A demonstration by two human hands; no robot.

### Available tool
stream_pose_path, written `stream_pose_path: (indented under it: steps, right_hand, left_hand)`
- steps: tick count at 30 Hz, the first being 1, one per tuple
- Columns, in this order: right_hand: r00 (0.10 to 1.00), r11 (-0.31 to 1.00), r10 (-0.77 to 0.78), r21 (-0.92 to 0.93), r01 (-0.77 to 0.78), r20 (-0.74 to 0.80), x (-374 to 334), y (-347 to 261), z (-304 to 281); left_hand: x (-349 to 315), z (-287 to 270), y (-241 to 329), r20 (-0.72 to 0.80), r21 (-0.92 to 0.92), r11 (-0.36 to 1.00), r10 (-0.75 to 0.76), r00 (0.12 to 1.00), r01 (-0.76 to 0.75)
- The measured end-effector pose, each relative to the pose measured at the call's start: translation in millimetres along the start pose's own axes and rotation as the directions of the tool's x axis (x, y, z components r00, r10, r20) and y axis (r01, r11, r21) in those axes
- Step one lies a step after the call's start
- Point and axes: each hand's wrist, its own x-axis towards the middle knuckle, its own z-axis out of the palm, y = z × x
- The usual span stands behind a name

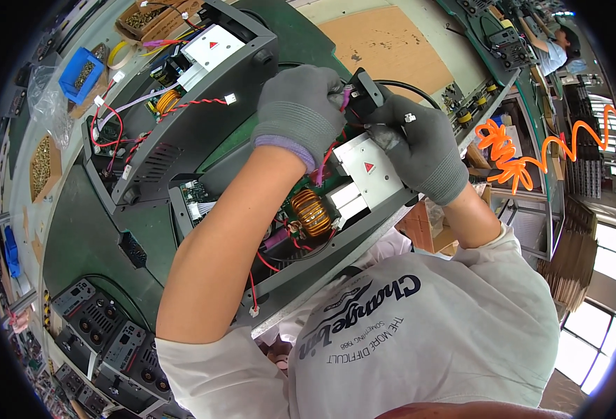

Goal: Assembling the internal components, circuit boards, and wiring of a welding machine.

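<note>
A grey-gloved left hand (298,103) seems to pinch purple-sleeved wires (347,93) while the grey-gloved right hand (423,143) curls beside a black end panel (367,93), grip unclear, over an open dark-grey metal chassis (329,252); likely wiring, next needing firm seating.

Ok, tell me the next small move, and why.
Perhaps steady the black part with the right hand and ease the purple sleeve toward it with the left hand: the sleeve shows between the left hand and that part, with the right hand close on the other side.

The window (591,343) glares (nearly pure white), while edges bend into black corners.
</note>
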Motion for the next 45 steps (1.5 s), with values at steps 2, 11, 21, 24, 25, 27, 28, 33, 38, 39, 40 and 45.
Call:
stream_pose_path:
  steps: [2, 11, 21, 24, 25, 27, 28, 33, 38, 39, 40, 45]
  right_hand:
    - [1.000, 1.000, -0.012, 0.004, 0.012, 0.003, 1.2, 0.3, 0.6]
    - [0.995, 0.999, -0.045, 0.009, 0.046, -0.085, 1.9, 6.2, 2.3]
    - [0.995, 0.997, 0.063, 0.049, -0.060, -0.078, 2.7, 6.6, -0.7]
    - [0.995, 0.996, 0.032, 0.089, -0.023, -0.096, 2.0, 5.9, 4.7]
    - [0.996, 0.999, 0.011, 0.039, -0.008, -0.089, 2.9, 7.7, 4.8]
    - [0.997, 1.000, -0.004, -0.010, 0.004, -0.081, 2.1, 7.3, 4.7]
    - [0.997, 1.000, 0.029, 0.014, -0.028, -0.073, 1.1, 5.7, 2.5]
    - [0.992, 0.996, 0.027, 0.090, -0.016, -0.121, 0.5, 13.6, 5.9]
    - [0.991, 0.998, 0.021, 0.063, -0.013, -0.135, -0.5, 13.5, 5.3]
    - [0.990, 0.998, 0.024, 0.065, -0.016, -0.138, -0.3, 12.8, 5.4]
    - [0.991, 0.997, 0.033, 0.072, -0.024, -0.129, -0.3, 12.1, 5.7]
    - [0.991, 0.995, 0.062, 0.087, -0.052, -0.118, 0.2, 15.6, 6.0]
  left_hand:
    - [2.6, -1.6, 0.3, 0.037, 0.031, 0.999, -0.015, 0.999, 0.014]
    - [-9.3, -24.1, 9.6, -0.081, -0.112, 0.967, 0.219, 0.972, -0.227]
    - [-8.8, -30.8, 10.7, 0.176, -0.299, 0.945, 0.194, 0.965, -0.136]
    - [-15.7, -34.1, 1.9, 0.094, 0.150, 0.972, 0.170, 0.981, -0.183]
    - [-14.8, -33.5, 0.2, 0.071, 0.153, 0.973, 0.167, 0.983, -0.176]
    - [-17.5, -30.8, 3.4, 0.072, 0.178, 0.968, 0.164, 0.984, -0.175]
    - [-16.8, -28.4, 5.4, 0.073, 0.203, 0.963, 0.168, 0.983, -0.179]
    - [-15.6, -21.8, 7.8, 0.069, 0.271, 0.945, 0.171, 0.983, -0.183]
    - [-14.7, -17.9, 8.3, 0.071, 0.339, 0.915, 0.206, 0.976, -0.218]
    - [-14.6, -17.0, 6.1, 0.047, 0.332, 0.919, 0.207, 0.977, -0.210]
    - [-15.2, -15.7, 4.8, 0.023, 0.325, 0.924, 0.206, 0.978, -0.202]
    - [-12.7, -7.9, 9.0, 0.032, 0.355, 0.919, 0.172, 0.985, -0.172]
